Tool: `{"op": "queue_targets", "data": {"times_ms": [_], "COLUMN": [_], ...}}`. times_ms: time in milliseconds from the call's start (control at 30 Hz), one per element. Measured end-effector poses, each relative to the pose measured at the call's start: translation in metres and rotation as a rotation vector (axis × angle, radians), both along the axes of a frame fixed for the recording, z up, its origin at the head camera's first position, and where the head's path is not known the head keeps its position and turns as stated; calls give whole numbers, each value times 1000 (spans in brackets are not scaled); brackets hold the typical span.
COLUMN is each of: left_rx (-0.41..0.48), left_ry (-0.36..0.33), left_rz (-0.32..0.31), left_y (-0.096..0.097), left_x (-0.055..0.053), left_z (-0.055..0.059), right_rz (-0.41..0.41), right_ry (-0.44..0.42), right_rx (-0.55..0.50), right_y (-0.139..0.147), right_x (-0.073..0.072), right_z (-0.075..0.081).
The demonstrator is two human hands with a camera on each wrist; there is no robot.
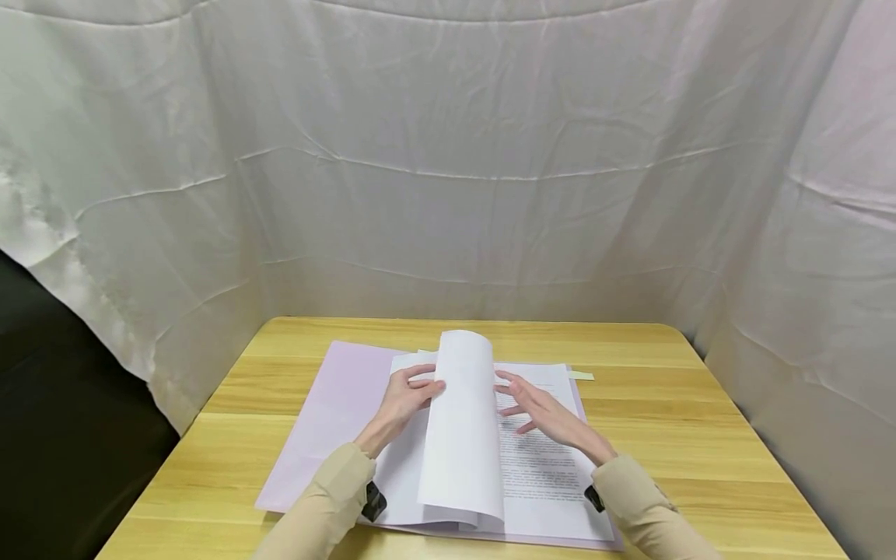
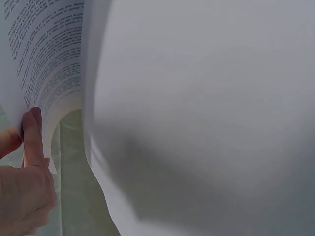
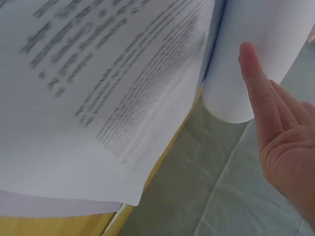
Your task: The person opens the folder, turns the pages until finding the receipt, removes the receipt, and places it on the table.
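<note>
Curled sheet (image 1: 462,420): white paper, thin, smooth and matt. Printed sheet (image 1: 542,474): the same matt paper, its face inked with dark type. Folder (image 1: 336,412): smooth, plastic-looking, with a faint satin finish. Tab (image 1: 582,376): pale and apparently paper, too small for its finish to be judged. Worktop (image 1: 735,443): wood or wood-effect surface, smooth, grained, softly lustrous. Curtain (image 1: 490,218): cloth, creased, with a slight silky sheen. Left sleeve (image 1: 322,490) and right sleeve (image 1: 644,498): matt woven-looking cloth. Wrist device (image 1: 374,502): black, glossy, plastic-like casing.
</note>
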State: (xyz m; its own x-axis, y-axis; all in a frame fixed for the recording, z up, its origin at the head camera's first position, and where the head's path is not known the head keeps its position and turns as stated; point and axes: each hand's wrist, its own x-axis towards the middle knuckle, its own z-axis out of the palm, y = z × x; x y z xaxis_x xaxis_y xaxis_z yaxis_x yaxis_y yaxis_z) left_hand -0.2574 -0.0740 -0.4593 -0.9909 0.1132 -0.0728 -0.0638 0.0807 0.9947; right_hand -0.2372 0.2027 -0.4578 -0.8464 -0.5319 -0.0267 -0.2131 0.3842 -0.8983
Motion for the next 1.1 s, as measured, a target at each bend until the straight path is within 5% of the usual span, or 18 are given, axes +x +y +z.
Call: {"op": "queue_targets", "data": {"times_ms": [567, 833, 1100], "left_rx": [57, -79, -327], "left_ry": [-135, -176, -125], "left_rz": [66, 73, 65], "left_y": [-26, -46, -62], "left_x": [-8, -10, -8], "left_z": [-14, -16, -17], "right_rz": [-13, -81, -94], "right_ry": [139, 233, 295], "right_rx": [39, 142, 189], "right_y": [27, 41, 53], "right_x": [-18, -32, -44], "right_z": [-17, -23, -27]}}
